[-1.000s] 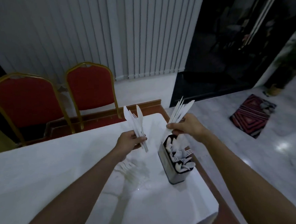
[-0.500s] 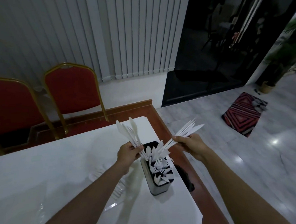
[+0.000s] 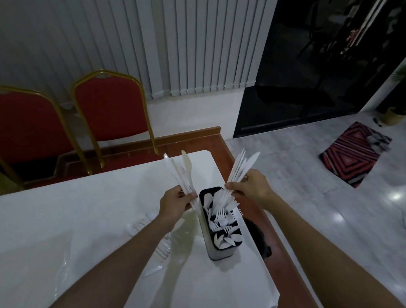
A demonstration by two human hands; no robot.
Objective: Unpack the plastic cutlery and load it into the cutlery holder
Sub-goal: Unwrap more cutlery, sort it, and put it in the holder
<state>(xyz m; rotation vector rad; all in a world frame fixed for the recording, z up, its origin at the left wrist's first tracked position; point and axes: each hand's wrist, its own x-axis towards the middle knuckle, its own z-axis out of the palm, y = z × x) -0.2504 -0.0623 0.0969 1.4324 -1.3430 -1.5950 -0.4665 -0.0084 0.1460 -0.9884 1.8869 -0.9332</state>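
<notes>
The left hand was closed around a bunch of white plastic cutlery, forks and knives among them, gripped near the lower ends so that the pieces fanned upward and slightly away from the person. The right hand was likewise closed on a second bunch, mostly knives by the look of the tips, which leaned up and to the right while their lower ends pointed down toward the far end of the cutlery holder. That holder, a tall narrow metal box with a dark interior, stood upright near the right edge of the white surface, between the two forearms and just below both hands. It already held a good many white pieces, spoon bowls and fork tines showing at its open top. Whether the right hand's bunch touched the pieces inside could not be told. More loose cutlery lay flat on the surface beside the holder, partly hidden under the left forearm, with clear plastic wrapping lying further left. Two red chairs with gold frames stood beyond the surface, and a striped rug lay on the pale floor well off to the right.
</notes>
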